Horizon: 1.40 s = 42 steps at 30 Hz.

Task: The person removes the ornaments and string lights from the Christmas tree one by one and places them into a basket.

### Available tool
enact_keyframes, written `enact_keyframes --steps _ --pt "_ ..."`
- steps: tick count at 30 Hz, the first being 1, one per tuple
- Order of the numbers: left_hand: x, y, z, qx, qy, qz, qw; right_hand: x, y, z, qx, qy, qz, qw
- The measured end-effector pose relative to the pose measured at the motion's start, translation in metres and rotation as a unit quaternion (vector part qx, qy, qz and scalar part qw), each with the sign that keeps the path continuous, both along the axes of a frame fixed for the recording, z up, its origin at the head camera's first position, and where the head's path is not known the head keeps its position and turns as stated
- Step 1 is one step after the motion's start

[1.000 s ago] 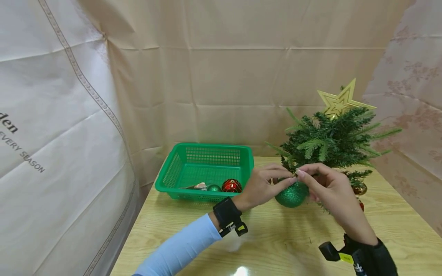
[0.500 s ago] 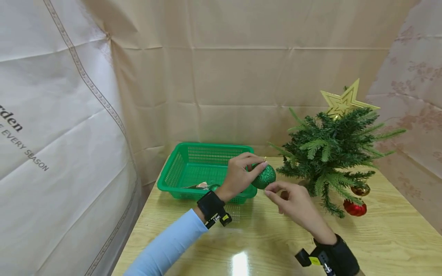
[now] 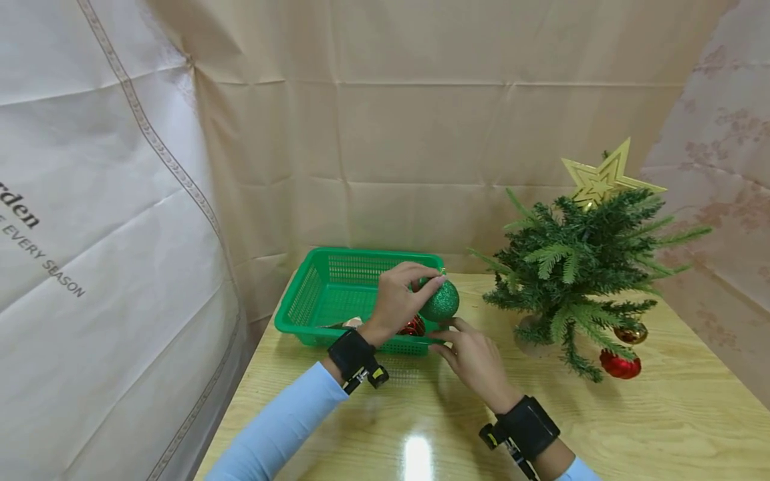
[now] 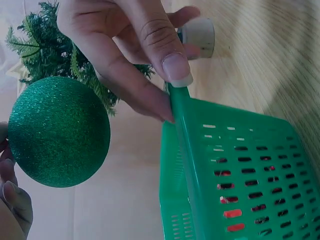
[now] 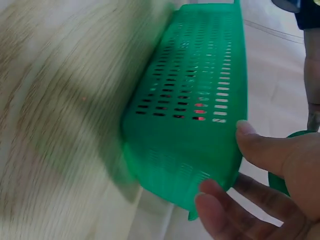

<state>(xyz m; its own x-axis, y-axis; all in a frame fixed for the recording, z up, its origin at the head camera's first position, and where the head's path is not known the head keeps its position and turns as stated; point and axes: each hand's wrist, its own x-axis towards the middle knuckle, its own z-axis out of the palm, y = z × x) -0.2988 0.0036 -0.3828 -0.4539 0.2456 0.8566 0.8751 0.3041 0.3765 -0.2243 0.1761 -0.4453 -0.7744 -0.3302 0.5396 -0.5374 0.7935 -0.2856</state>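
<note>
A glittery green Christmas ball (image 3: 441, 300) hangs from my left hand (image 3: 400, 298), whose thumb and fingers pinch it at the top by its small gold cap. It is over the right front part of the green plastic basket (image 3: 301, 329). My right hand (image 3: 475, 361) grips the basket's front right corner. In the left wrist view the right thumb (image 4: 177, 70) lies on one side of the rim and a finger on the other. Inside the basket, a red ball (image 3: 412, 326) shows partly behind the left hand.
To the right stands a small Christmas tree (image 3: 577, 260) topped with a gold star (image 3: 603, 179). A gold ball (image 3: 631, 333) and a red ornament (image 3: 621, 365) hang low on its right side. Fabric (image 3: 421, 133) hangs behind the wooden table (image 3: 674, 414).
Both hands have moved left, away from the tree, with the green ball in the left hand. The right hand has left the ball and taken hold of the basket's corner.
</note>
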Motion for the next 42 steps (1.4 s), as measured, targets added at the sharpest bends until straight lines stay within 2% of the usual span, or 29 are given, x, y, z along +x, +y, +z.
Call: enact_keyframes --steps 7,17,25,33,42 --pt "-0.003 -0.007 0.000 -0.003 -0.008 0.011 0.9999 -0.006 0.001 -0.004 -0.013 0.028 0.001 1.000" --pt "-0.006 -0.014 -0.004 -0.010 -0.019 0.014 0.9997 -0.009 0.000 0.000 -0.027 -0.011 0.007 1.000" --pt "-0.008 -0.019 -0.007 -0.017 -0.020 0.021 0.9994 -0.010 0.002 -0.002 -0.020 0.002 0.009 1.000" --pt "-0.009 -0.024 -0.011 -0.025 -0.032 0.029 0.9988 -0.008 0.001 0.003 -0.014 -0.001 -0.003 1.000" --pt "-0.012 -0.028 -0.014 -0.027 -0.023 0.034 0.9988 -0.009 0.002 0.006 -0.014 -0.003 0.011 1.000"
